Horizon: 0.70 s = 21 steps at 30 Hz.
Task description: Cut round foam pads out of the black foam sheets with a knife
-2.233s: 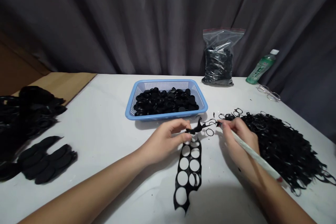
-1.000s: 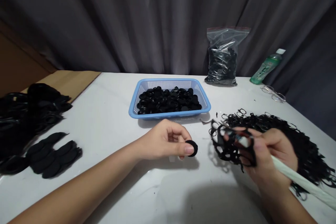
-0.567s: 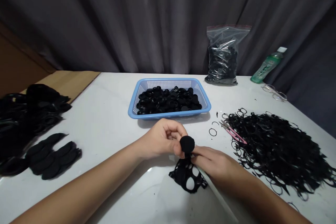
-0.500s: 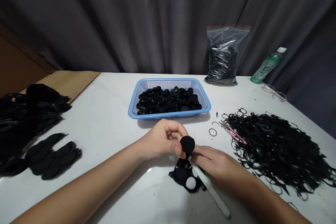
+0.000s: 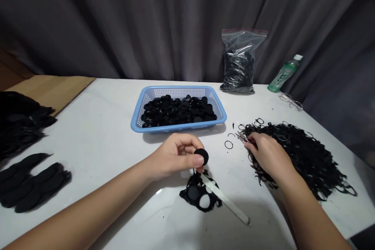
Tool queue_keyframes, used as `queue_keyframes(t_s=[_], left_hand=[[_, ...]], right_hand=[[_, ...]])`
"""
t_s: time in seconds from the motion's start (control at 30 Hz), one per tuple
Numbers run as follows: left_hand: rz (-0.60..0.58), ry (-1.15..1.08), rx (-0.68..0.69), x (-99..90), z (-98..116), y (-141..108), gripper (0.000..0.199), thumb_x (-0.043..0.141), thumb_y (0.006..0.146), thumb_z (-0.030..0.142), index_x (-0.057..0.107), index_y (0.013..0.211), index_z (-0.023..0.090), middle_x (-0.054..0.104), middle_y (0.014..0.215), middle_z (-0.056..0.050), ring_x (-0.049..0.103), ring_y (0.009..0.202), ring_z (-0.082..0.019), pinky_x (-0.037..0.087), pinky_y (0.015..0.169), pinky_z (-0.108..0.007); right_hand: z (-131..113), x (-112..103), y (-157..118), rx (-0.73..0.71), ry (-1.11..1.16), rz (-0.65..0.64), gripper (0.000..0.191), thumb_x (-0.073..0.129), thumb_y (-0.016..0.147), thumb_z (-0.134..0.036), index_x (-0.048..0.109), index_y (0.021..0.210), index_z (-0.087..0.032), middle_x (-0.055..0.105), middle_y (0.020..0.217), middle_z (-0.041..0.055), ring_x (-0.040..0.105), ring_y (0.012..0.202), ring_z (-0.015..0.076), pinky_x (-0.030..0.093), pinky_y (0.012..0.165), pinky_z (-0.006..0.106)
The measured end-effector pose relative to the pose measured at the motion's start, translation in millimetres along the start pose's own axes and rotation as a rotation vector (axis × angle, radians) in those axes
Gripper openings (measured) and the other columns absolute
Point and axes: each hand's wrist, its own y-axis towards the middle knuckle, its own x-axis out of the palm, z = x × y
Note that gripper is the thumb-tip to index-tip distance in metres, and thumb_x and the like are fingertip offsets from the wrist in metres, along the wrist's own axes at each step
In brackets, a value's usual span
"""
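- Just above the punched black sheet [image 5: 187,194], the left hand [image 5: 175,156] pinches a round black disc [image 5: 200,156] between thumb and fingers.
- Well right of the disc, the right hand [image 5: 268,152] closes around pink-handled snips [image 5: 241,137], tips pointing left.
- Since the earlier frame, the right hand has moved away from the disc; a white strip [image 5: 225,199] now slants from the sheet across the tabletop [image 5: 102,125].

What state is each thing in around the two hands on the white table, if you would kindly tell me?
Left hand: pinching a black round disc
Right hand: gripping pink tweezers
Black punched sheet: crumpled, round holes cut, white flat stick lying across it
Tangled heap of black loops: spread loosely
Blue plastic basket: full of black discs
Green bottle: capped
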Motion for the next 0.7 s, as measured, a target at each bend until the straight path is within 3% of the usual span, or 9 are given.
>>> queue_keyframes(t_s=[0.23, 0.33, 0.5, 0.57, 0.7], left_hand=[[0.024, 0.03, -0.003, 4.6, -1, 0, 0.023, 0.081, 0.068, 0.028, 0.064, 0.071, 0.012, 0.07, 0.06, 0.0, 0.065, 0.058, -0.008, 0.05, 0.057, -0.016], [0.056, 0.049, -0.004, 6.6, -3, 1, 0.023, 0.08, 0.07, 0.028, 0.064, 0.072, 0.012, 0.067, 0.06, 0.002, 0.064, 0.059, -0.008, 0.048, 0.056, -0.016], [0.078, 0.073, -0.001, 7.8, -6, 2, 0.022, 0.077, 0.073, 0.029, 0.063, 0.075, 0.012, 0.065, 0.061, 0.002, 0.063, 0.058, -0.008, 0.048, 0.057, -0.017], [0.085, 0.07, 0.014, 9.0, -6, 2, 0.023, 0.077, 0.072, 0.029, 0.062, 0.074, 0.012, 0.064, 0.061, 0.003, 0.062, 0.058, -0.007, 0.048, 0.057, -0.017], [0.087, 0.036, 0.021, 14.4, -4, -1, 0.027, 0.078, 0.071, 0.032, 0.06, 0.072, 0.012, 0.066, 0.06, 0.001, 0.063, 0.057, -0.008, 0.048, 0.055, -0.017]], right_hand=[[4, 7, 2, 0.007, 0.006, -0.009, 0.015, 0.055, 0.09, -0.027, 0.061, 0.099, -0.016, 0.068, 0.088, 0.0107, 0.064, 0.084, 0.027, 0.041, 0.065, 0.031], [3, 6, 1, -0.019, 0.016, 0.009, 0.009, 0.055, 0.089, -0.023, 0.062, 0.09, -0.017, 0.068, 0.088, 0.0096, 0.063, 0.086, 0.0264, 0.042, 0.07, 0.032], [-1, 0, -2, -0.023, 0.041, 0.091, 0.019, 0.043, 0.094, -0.023, 0.058, 0.084, -0.018, 0.066, 0.088, 0.0091, 0.062, 0.081, 0.025, 0.043, 0.071, 0.034], [-2, -2, -4, 0.002, 0.058, 0.217, 0.016, 0.047, 0.092, -0.025, 0.059, 0.085, -0.018, 0.065, 0.1, 0.012, 0.061, 0.089, 0.0278, 0.044, 0.077, 0.038], [-6, -10, -10, 0.069, 0.092, 0.643, 0.015, 0.054, 0.087, -0.029, 0.059, 0.079, -0.018, 0.054, 0.127, 0.019, 0.047, 0.116, 0.0406, 0.038, 0.09, 0.054]])
